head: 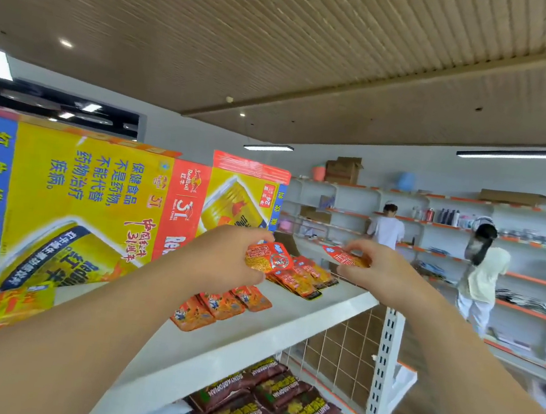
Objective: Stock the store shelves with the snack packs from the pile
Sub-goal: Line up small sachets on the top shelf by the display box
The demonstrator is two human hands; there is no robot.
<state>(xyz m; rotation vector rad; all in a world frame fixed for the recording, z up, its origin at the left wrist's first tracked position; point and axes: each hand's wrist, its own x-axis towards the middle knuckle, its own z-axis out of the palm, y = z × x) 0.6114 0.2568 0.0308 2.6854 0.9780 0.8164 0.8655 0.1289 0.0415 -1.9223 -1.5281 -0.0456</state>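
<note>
Head view, near to far. Lower shelf: dark-brown snack packs point(268, 402) lie flat in overlapping rows. Above them, the white top shelf point(247, 344) carries a short row of orange-red packs point(218, 303) lying flat and overlapping near its front edge. Both bare forearms reach up over this shelf. The left grip point(224, 256) is closed around a small stack of red-and-yellow snack packs point(268, 258), fingers curled over its top edge and thumb beneath, held just above the shelf. The right grip point(377, 271) pinches a single matching pack point(344, 257) by one end, clear of the shelf. Between and slightly below the two grips, a second row of the same packs point(303, 281) rests on the shelf, fanned one over another. Left: a large yellow-and-red drinks carton point(76, 200) stands on the shelf beside the left forearm. Right foreground: a perforated white upright point(381, 375) supports the shelf. Background: white wall shelving with orange edging point(535, 246), at which two persons point(386, 227) point(482, 270) stand, backs turned.
</note>
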